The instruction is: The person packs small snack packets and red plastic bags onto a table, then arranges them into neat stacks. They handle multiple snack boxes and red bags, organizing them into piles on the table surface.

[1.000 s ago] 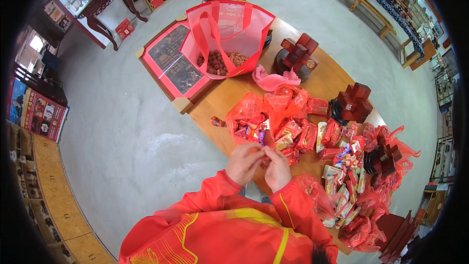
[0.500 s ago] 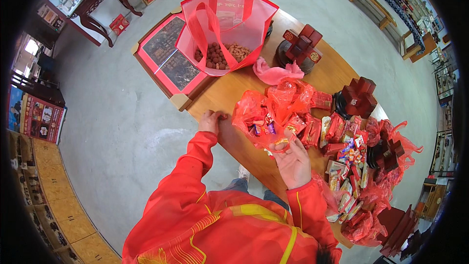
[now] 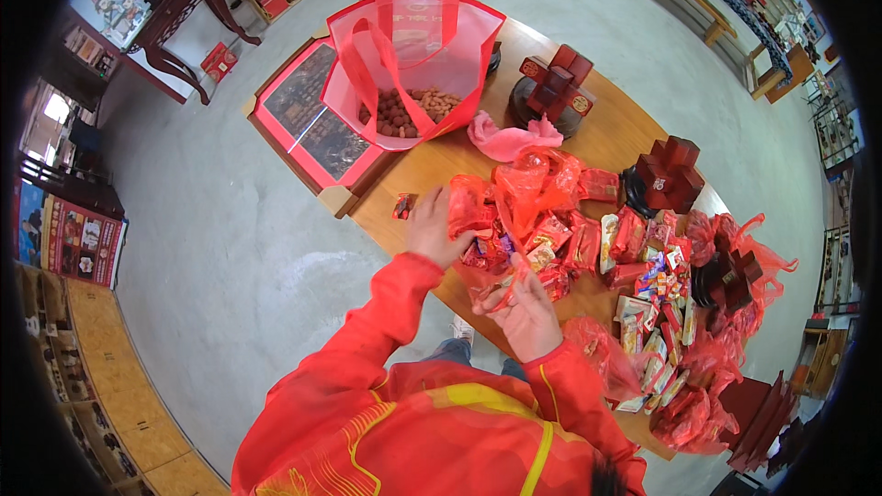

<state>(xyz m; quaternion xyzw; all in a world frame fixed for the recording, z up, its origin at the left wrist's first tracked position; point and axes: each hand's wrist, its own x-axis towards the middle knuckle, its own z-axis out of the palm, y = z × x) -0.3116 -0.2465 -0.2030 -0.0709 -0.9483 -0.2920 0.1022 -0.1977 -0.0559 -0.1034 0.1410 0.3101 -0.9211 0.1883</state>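
- Right hand point(image 3: 528, 312), on the wearer's side of the tote bag point(image 3: 473, 46): fingers bent and nearly closed, pinching the rim of a thin red plastic bag point(image 3: 470, 207).
- Left hand point(image 3: 434, 231), nearer the tote: loosely curved, thumb apart from the fingers, against the plastic bag's left side; whether it grips, I cannot tell.
- The plastic bag lies between the wearer and the tote, holding wrapped sweets point(image 3: 496, 248) in red and purple. Its mouth seems turned toward the wearer; its crumpled body stretches roughly toward the tote.
- Small red packet point(image 3: 403, 206), just beyond the left hand, between the tote and the table's near left edge.
- Heap of wrapped packets point(image 3: 657, 312), right of the tote and toward the wearer, running to the table's right side.
- Wooden table point(image 3: 606, 147): a strip of wood separates plastic bag and tote; grey floor point(image 3: 230, 239) spreads past the edge, left of the tote.
- Pink cloth point(image 3: 514, 140), just right of the tote's base.
- The tote stands upright, open-topped, holding round brown pieces point(image 3: 390, 115) beside paler, peanut-like ones point(image 3: 439, 103).
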